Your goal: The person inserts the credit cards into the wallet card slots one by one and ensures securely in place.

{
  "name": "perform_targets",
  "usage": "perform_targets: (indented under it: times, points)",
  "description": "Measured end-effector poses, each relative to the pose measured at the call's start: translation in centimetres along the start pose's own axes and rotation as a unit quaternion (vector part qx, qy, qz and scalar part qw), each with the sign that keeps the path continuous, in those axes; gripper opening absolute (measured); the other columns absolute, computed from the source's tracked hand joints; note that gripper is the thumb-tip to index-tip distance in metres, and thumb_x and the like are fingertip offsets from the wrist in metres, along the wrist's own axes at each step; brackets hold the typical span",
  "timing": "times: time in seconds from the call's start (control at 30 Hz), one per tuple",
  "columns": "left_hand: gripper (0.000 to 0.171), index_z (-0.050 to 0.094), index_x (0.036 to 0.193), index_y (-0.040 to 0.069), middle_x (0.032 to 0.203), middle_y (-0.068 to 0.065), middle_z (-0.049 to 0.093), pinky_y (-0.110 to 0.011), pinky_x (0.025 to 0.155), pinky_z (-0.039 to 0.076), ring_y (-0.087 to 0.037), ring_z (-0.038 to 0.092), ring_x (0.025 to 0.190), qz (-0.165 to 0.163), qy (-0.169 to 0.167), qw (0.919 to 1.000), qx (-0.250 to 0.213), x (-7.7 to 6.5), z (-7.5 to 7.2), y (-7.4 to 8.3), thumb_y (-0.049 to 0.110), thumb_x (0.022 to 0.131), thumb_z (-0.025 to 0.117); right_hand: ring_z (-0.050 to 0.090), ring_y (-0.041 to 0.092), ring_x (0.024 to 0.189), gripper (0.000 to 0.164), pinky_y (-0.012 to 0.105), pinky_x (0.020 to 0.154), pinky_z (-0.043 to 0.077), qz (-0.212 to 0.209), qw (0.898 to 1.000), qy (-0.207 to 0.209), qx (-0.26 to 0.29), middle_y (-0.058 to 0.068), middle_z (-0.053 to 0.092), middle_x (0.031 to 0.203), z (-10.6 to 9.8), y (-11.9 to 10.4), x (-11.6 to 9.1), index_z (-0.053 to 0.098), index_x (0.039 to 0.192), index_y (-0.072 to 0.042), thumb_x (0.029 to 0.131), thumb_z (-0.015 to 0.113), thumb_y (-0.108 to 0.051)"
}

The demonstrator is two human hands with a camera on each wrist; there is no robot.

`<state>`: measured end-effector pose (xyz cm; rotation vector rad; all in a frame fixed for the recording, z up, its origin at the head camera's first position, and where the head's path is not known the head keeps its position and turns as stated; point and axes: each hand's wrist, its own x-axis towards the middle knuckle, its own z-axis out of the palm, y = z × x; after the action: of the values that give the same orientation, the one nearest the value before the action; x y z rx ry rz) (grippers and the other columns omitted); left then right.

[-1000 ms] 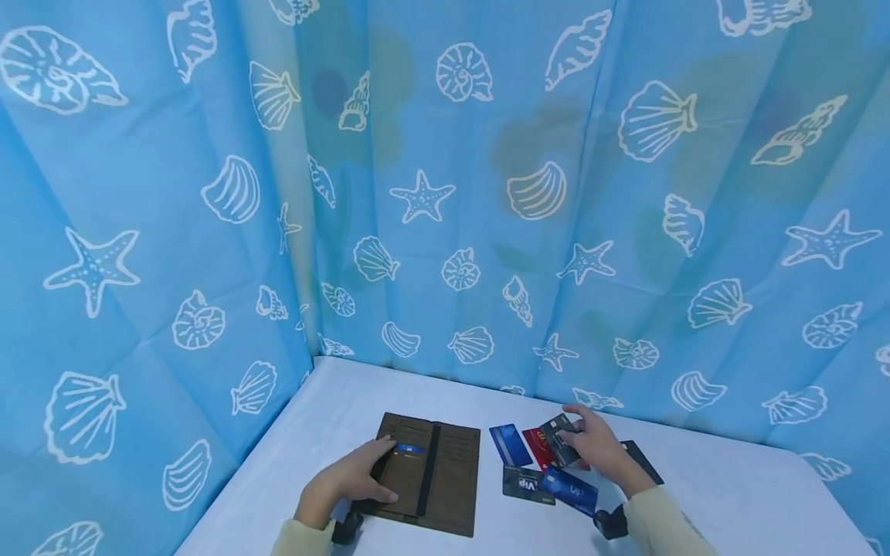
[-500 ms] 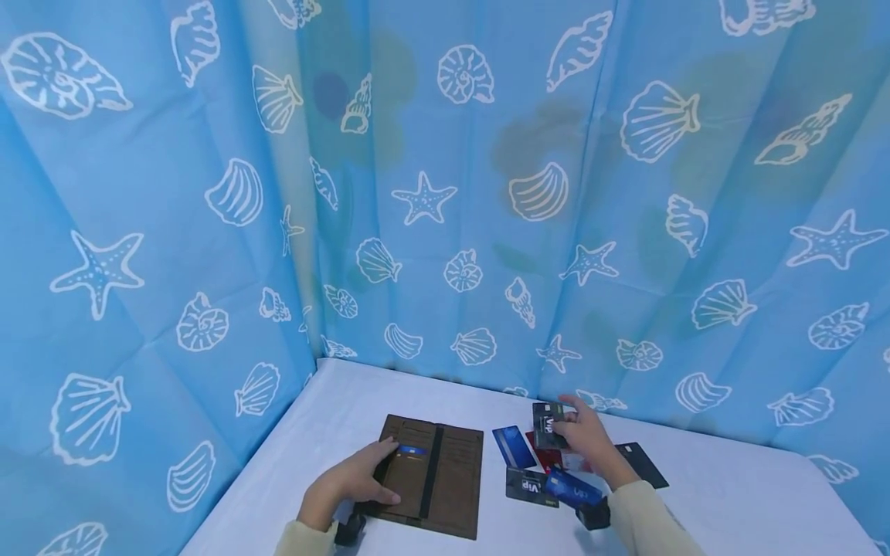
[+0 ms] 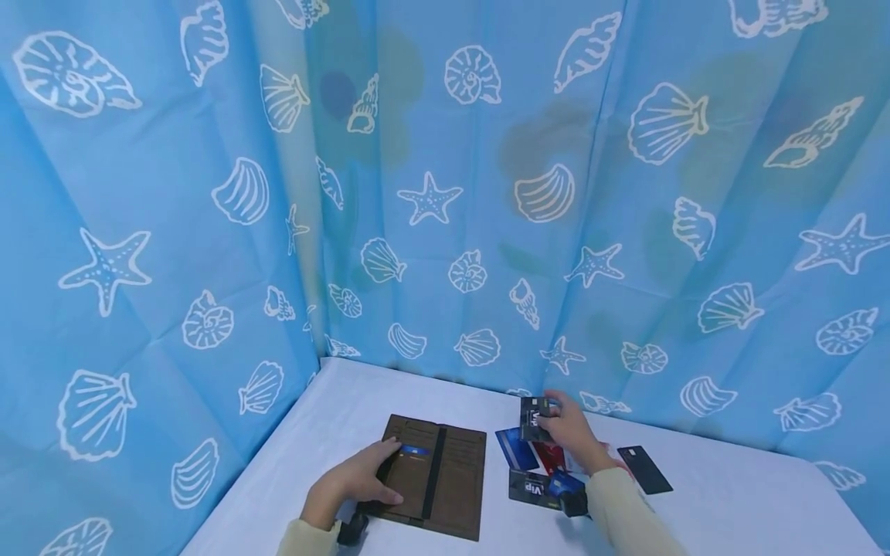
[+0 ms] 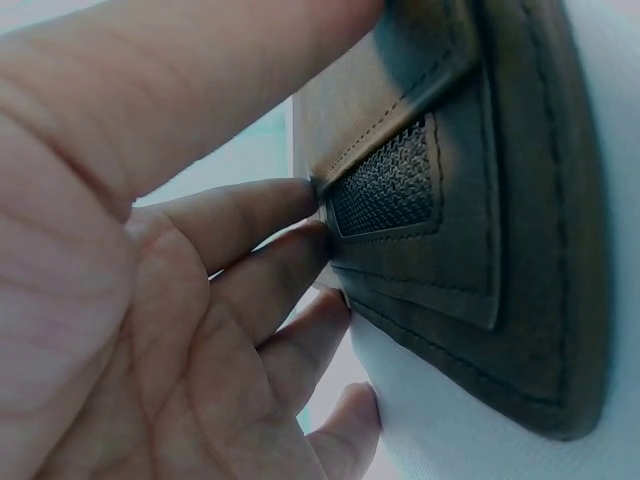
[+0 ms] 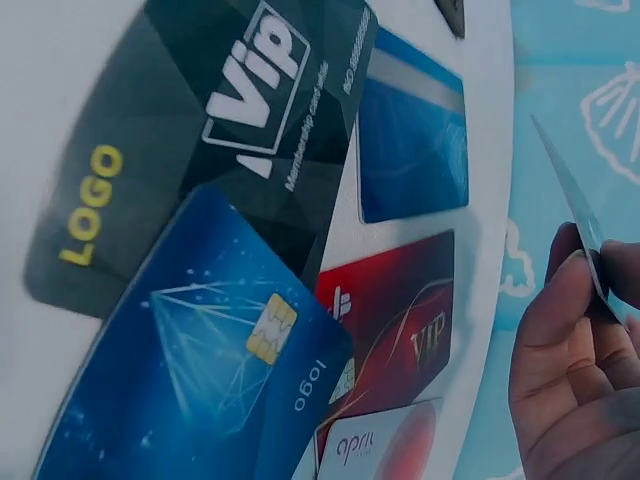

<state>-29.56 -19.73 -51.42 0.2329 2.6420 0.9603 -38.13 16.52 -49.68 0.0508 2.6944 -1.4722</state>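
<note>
1. Wallet (image 3: 456,486): spread open, 6 o'clock in head view.
2. Left hand (image 3: 356,477): fingers extended, resting at wallet's 9 o'clock edge; light, steady pressure seems best.
3. Right hand (image 3: 575,434): pinching black card (image 3: 531,417) by one side.
4. Black card: held aloft, wallet's 2 o'clock; firm edge-pinch should limit tilting.

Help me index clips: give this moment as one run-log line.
left hand: touches open wallet | right hand: pinches black Vip card | in wallet: blue card | on table: red card

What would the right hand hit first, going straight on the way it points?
Probably the blue curtain, though depth is unclear; the black card in the right hand would likely touch first.
</note>
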Motion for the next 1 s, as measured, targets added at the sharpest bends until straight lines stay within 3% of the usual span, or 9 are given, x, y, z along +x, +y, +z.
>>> perform_targets:
  times: [0.2, 0.4, 0.77, 1.0]
  points:
    - [0.088, 0.043, 0.147, 0.005, 0.157, -0.021, 0.035, -0.065, 0.116, 0.029, -0.045, 0.031, 0.145, 0.0, 0.003, 1.0, -0.002, 0.0, 0.1, 0.4, 0.025, 0.074, 0.087, 0.059, 0.043, 0.11, 0.059, 0.052, 0.093, 0.058, 0.007, 1.0, 0.013, -0.017, 0.031, 0.049, 0.134, 0.4, 0.1, 0.5, 0.032, 0.149, -0.005, 0.096, 0.058, -0.012]
    - [0.087, 0.042, 0.148, 0.006, 0.157, -0.021, 0.035, -0.065, 0.116, 0.029, -0.045, 0.03, 0.145, 0.006, -0.003, 1.0, -0.003, 0.1, 0.4, 0.8, 0.025, 0.075, 0.087, 0.059, 0.044, 0.113, 0.058, 0.047, 0.089, 0.06, 0.022, 0.998, 0.031, 0.054, 0.031, 0.047, 0.138, 0.7, 0.4, 0.8, 0.03, 0.151, -0.008, 0.098, 0.054, -0.009]
    - [0.088, 0.044, 0.147, 0.006, 0.157, -0.021, 0.035, -0.065, 0.116, 0.03, -0.045, 0.031, 0.145, 0.008, 0.001, 1.0, 0.005, 0.2, 0.6, 0.7, 0.026, 0.074, 0.087, 0.055, 0.048, 0.117, 0.058, 0.055, 0.098, 0.053, 0.03, 0.995, 0.049, 0.079, 0.032, 0.045, 0.139, 1.4, 0.1, 0.6, 0.029, 0.152, -0.008, 0.099, 0.054, -0.008]
    - [0.088, 0.044, 0.147, 0.006, 0.157, -0.021, 0.035, -0.065, 0.116, 0.029, -0.045, 0.03, 0.145, -0.009, 0.005, 0.9999, 0.008, -0.1, 0.2, 0.3, 0.026, 0.074, 0.087, 0.058, 0.043, 0.111, 0.056, 0.058, 0.1, 0.052, 0.029, 0.995, 0.056, 0.083, 0.029, 0.051, 0.132, 3.6, -0.8, 0.9, 0.034, 0.149, -0.008, 0.098, 0.055, -0.008]
